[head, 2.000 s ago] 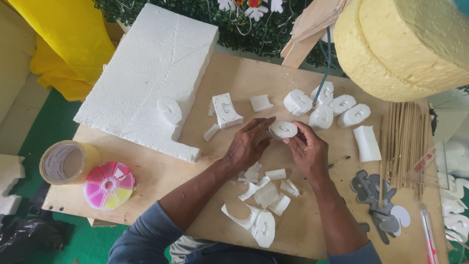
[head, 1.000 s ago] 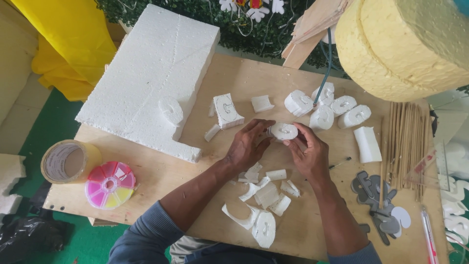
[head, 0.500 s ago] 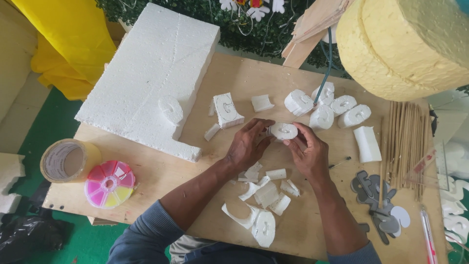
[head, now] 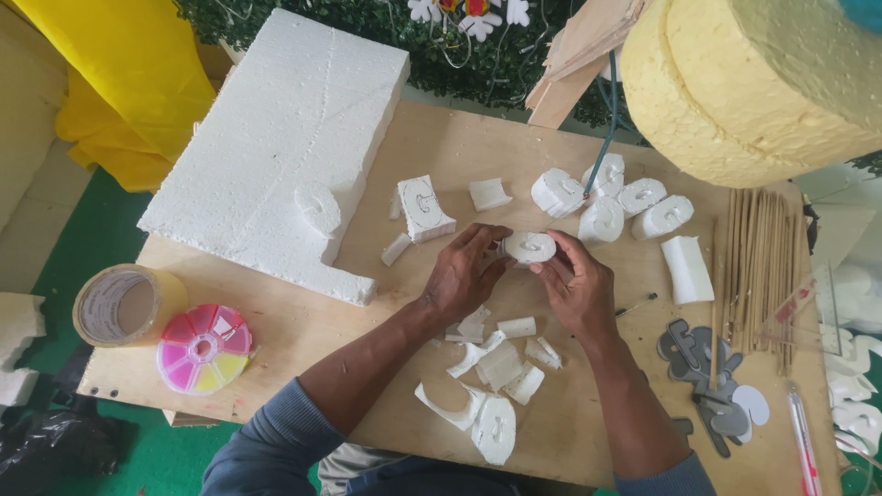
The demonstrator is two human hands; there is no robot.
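Foam piece (head: 530, 246) sits pinched between both hands, long axis 9-to-3: left hand (head: 464, 273) at 8 o'clock, right hand (head: 577, 287) at 4, equally close.

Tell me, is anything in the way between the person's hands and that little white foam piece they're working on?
Nothing visible. The left hand and right hand both touch the small white foam piece directly, fingers on either side. The loose foam scraps lie nearer the person, behind the hands, not between.
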